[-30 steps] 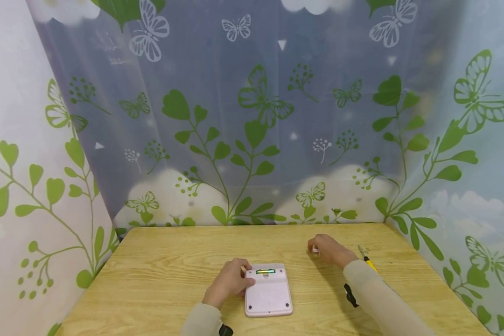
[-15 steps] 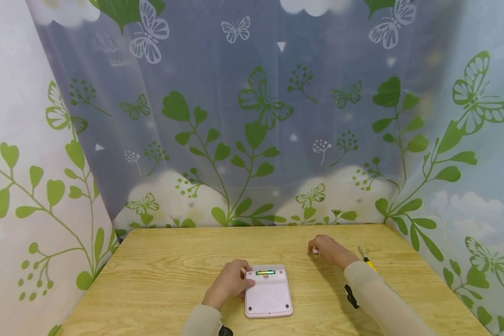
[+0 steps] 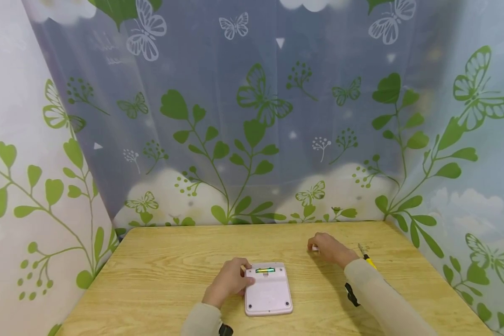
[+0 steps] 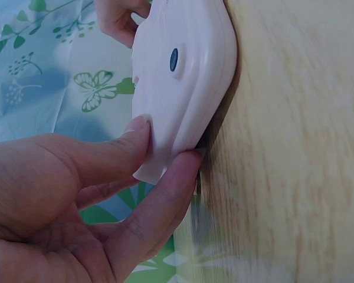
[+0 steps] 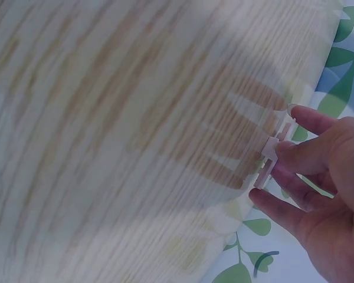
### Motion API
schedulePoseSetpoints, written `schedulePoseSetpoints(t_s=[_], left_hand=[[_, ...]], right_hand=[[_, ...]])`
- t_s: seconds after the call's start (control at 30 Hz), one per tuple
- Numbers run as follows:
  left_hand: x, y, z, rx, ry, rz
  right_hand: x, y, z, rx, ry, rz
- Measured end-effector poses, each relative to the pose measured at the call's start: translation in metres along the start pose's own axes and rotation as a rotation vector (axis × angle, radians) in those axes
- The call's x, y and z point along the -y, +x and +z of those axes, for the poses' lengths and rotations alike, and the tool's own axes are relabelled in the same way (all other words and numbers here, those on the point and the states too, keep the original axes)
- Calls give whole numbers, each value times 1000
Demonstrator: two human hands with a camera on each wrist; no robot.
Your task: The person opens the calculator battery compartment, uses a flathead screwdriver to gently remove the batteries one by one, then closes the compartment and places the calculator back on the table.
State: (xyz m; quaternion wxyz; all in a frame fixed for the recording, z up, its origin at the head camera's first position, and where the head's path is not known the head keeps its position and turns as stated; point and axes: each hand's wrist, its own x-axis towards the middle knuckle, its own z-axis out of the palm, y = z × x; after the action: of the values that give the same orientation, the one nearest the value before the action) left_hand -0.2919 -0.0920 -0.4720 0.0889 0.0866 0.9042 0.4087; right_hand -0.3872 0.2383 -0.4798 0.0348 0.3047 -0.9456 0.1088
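A pale pink calculator (image 3: pixel 269 294) lies face down on the wooden table, its battery slot uncovered. Inside that slot sits a shiny green-gold battery (image 3: pixel 265 270). My left hand (image 3: pixel 230 281) grips the calculator's left edge near the top; in the left wrist view the thumb is on the back and a finger (image 4: pixel 180 174) is at the side rim. Further back and to the right, my right hand (image 3: pixel 329 249) pinches a small pale pink battery cover (image 5: pixel 270 148) between thumb and fingers, close over the table. Part of the cover is hidden by the fingers.
Right of my right forearm lies a tool with a yellow handle (image 3: pixel 370 263) and a metal end, partly behind the sleeve. Tiny bits lie near its tip. A printed curtain (image 3: pixel 252 186) stands along the table's back edge, with more on both sides.
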Motion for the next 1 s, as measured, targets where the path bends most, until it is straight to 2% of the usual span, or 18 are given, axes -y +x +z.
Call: schedulePoseSetpoints(t_s=[0.3, 0.53, 0.6, 0.77, 1.0], left_hand=[[0, -1, -1, -1, -2, 6], [-1, -2, -2, -6, 6, 3], [-1, -2, -2, -2, 4, 10], [-1, -2, 0, -1, 0, 12], [-2, -3, -1, -11, 4, 2]], right_hand=[[1, 1, 0, -3, -11, -21], [0, -3, 0, -56, -45, -123], [0, -5, -1, -51, -55, -118], [10, -17, -10, -24, -21, -15], [22, -39, -34, -23, -14, 159]])
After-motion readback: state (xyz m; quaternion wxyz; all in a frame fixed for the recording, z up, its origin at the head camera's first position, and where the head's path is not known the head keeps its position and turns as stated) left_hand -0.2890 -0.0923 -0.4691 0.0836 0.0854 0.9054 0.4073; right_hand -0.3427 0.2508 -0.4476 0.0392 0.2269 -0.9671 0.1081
